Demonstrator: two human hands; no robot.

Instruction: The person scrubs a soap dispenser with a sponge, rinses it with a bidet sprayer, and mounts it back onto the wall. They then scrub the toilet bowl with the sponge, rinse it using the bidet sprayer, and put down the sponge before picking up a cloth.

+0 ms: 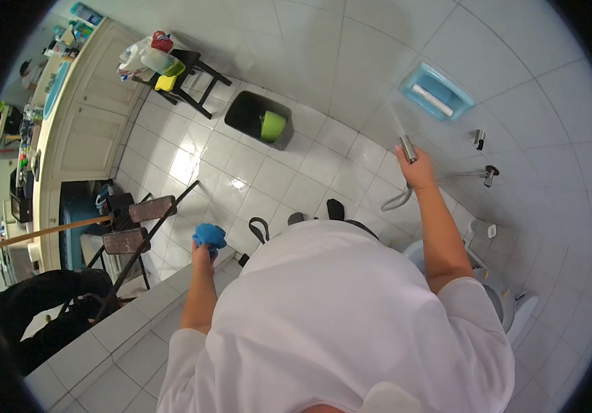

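My right hand [415,171] is wrapped round a metal handheld bidet sprayer [407,149] at the right. A thin spray of water runs from its head up against the tiled wall [365,76]. The sprayer's metal hose [399,199] loops below the hand toward a valve [491,175] on the wall. My left hand [203,256] is closed on a bunched blue cloth [209,235], held out over the floor at the left. Just above the sprayer is a light blue wall niche [438,91] with a white cylindrical object [432,100] in it.
A black bin [241,112] holding a green scoop [272,126] stands on the tiled floor by the wall. Bottles and bags sit on a dark stool [196,76]. A toilet [499,296] is at right. A mirror, cabinet [93,138] and folding step stool [151,208] are left.
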